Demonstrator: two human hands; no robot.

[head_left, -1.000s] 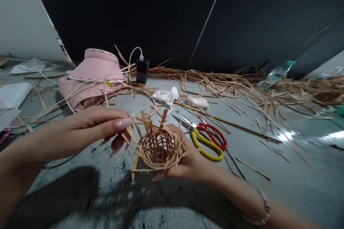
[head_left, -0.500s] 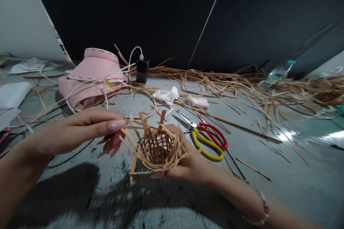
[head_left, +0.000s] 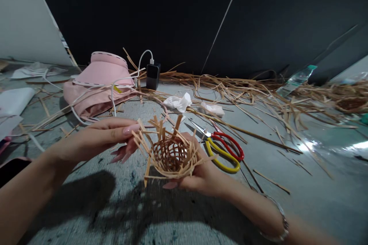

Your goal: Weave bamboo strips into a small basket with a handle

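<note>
A small woven basket of thin tan strips is held up above the grey floor, its mouth tilted toward me and loose strip ends sticking out round the rim. My right hand wraps round its right side, thumb at the near edge. At the basket's left, my left hand pinches a strip end between thumb and forefinger, while its other fingers curl below. Just right of the basket lie scissors with one red and one yellow handle.
Behind stand a pink sun visor and a black power bank with a white cable. Crumpled tissue lies mid-floor. Many loose strips spread along the dark wall. A plastic bottle leans at the back right.
The basket and both hands have shifted slightly right and up. My left hand has moved in closer to the rim, still pinching. A dark object has come into view by the left forearm.
</note>
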